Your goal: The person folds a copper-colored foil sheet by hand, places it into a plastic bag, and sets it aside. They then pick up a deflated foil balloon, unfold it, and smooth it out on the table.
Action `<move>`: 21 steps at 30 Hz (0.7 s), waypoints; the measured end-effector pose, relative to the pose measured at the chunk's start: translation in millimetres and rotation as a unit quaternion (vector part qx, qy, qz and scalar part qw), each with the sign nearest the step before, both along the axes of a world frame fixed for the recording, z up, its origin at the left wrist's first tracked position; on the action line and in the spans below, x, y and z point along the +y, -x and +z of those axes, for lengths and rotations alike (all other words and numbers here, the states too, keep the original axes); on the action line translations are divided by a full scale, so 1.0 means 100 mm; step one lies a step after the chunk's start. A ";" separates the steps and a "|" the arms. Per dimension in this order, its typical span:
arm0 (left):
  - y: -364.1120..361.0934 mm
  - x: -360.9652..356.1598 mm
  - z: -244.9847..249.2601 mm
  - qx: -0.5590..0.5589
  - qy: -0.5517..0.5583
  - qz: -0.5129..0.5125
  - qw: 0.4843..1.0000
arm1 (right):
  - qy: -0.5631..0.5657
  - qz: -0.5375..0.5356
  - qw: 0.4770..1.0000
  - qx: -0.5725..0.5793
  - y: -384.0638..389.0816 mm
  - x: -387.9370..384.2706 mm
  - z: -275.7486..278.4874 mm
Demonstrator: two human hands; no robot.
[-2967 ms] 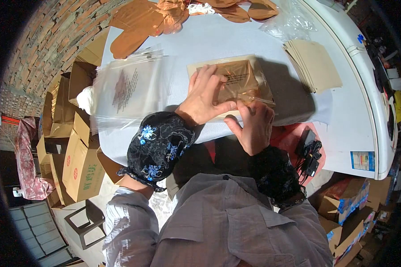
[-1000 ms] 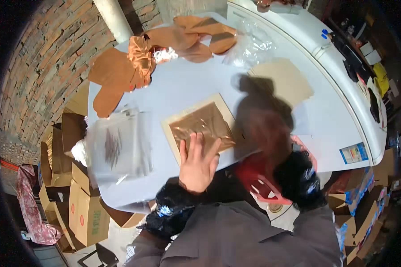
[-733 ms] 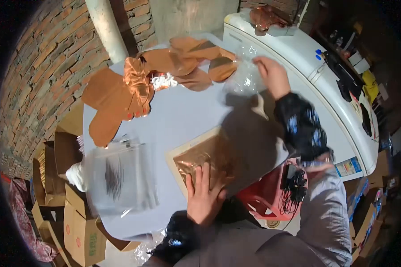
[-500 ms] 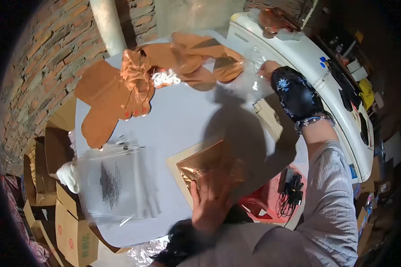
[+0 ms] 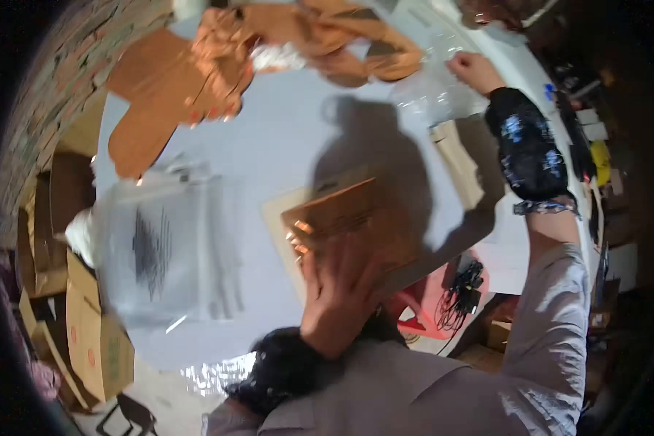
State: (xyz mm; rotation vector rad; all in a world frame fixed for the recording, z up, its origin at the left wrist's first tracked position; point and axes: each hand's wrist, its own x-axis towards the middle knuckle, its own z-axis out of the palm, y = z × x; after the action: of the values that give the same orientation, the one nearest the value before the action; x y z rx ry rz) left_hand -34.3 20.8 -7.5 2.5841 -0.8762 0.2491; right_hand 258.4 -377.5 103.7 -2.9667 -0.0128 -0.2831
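Observation:
My left hand (image 5: 338,287) lies with fingers spread on a folded, shiny copper-coloured piece (image 5: 349,218). A beige cardboard sheet (image 5: 275,212) shows beneath that piece. At the upper right, my right hand (image 5: 476,71) is closed at the edge of a clear plastic bag (image 5: 436,91); motion blurs the fingertips. More copper-coloured pieces (image 5: 142,109) are spread along the far side of the table, with a white bundle (image 5: 277,57) among them. A stack of clear printed plastic bags (image 5: 171,251) rests at the left.
Beige card strips (image 5: 458,163) lie on the pale table (image 5: 269,131) near my right forearm. A red plastic stool (image 5: 432,291) holds black cables (image 5: 461,298). Cardboard boxes (image 5: 87,327) stand at the left, below a brick wall (image 5: 65,94). A white appliance borders the right side.
The view has shifted, so the tabletop sits higher in the picture. My left hand stays flat on the copper piece. My right hand remains closed at the clear bag, with its forearm farther right.

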 end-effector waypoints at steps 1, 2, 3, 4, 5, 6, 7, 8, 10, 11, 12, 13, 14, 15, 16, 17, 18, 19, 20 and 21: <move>0.00 0.01 0.00 -0.002 0.002 -0.004 1.000 | 0.016 -0.018 1.000 0.015 0.10 0.17 0.16; -0.02 0.04 0.00 -0.001 0.000 -0.002 1.000 | 0.028 -0.031 0.999 0.032 0.23 0.31 0.27; -0.03 0.05 0.01 -0.002 0.008 -0.002 1.000 | 0.003 -0.021 0.999 0.031 0.29 0.32 0.32; -0.03 0.05 0.01 -0.002 0.016 -0.001 1.000 | -0.022 -0.009 0.999 0.033 0.33 0.30 0.31; -0.02 0.05 0.02 0.001 0.022 0.000 1.000 | -0.048 0.002 0.998 0.037 0.34 0.28 0.28; -0.02 0.06 0.03 0.005 0.021 -0.002 1.000 | -0.035 0.012 0.996 0.078 0.29 0.20 0.21; 0.01 0.05 0.05 0.009 0.019 -0.003 1.000 | -0.021 0.022 0.992 0.119 0.25 0.10 0.16; 0.02 0.03 0.05 0.006 0.018 -0.005 1.000 | -0.007 0.032 0.988 0.154 0.22 -0.02 0.15; 0.03 0.05 0.02 0.015 -0.002 -0.008 1.000 | -0.038 0.012 0.998 0.043 0.25 0.10 0.18; 0.03 0.05 0.00 0.021 -0.011 -0.009 1.000 | -0.061 0.004 0.998 -0.028 0.25 0.15 0.22; 0.03 0.05 0.01 0.018 -0.018 -0.009 1.000 | -0.083 -0.005 0.992 -0.098 0.28 0.21 0.28; 0.03 0.04 0.02 0.014 -0.025 -0.009 1.000 | -0.080 -0.007 0.990 -0.114 0.32 0.26 0.35; 0.03 0.05 0.02 0.011 -0.032 -0.009 0.999 | -0.185 -0.004 0.977 -0.103 0.33 0.26 0.36; 0.04 0.04 0.01 0.010 -0.035 -0.009 0.999 | -0.288 -0.001 0.953 -0.090 0.32 0.25 0.34; 0.04 0.04 -0.01 0.008 -0.037 -0.009 0.999 | -0.387 0.004 0.919 -0.077 0.30 0.23 0.33; 0.03 0.04 -0.02 0.005 -0.039 -0.008 0.999 | -0.402 -0.016 0.914 -0.042 0.29 0.19 0.34; 0.03 0.04 -0.01 0.011 -0.038 -0.008 0.999 | -0.417 -0.035 0.908 -0.006 0.25 0.11 0.33; 0.03 0.04 0.02 0.017 -0.036 -0.007 0.999 | -0.430 -0.052 0.901 0.030 0.18 -0.01 0.31; 0.04 0.04 0.03 0.025 -0.035 -0.005 0.999 | -0.334 -0.040 0.938 0.083 0.07 -0.11 0.26; 0.04 0.04 0.02 0.025 -0.030 -0.008 0.999 | -0.235 -0.026 0.962 0.135 -0.09 -0.24 0.16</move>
State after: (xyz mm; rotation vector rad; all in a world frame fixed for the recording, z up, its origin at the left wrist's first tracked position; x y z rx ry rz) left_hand -38.7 25.2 -5.8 2.6247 -0.8980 0.1550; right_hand 267.8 -401.4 119.9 -2.5081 0.1446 0.1056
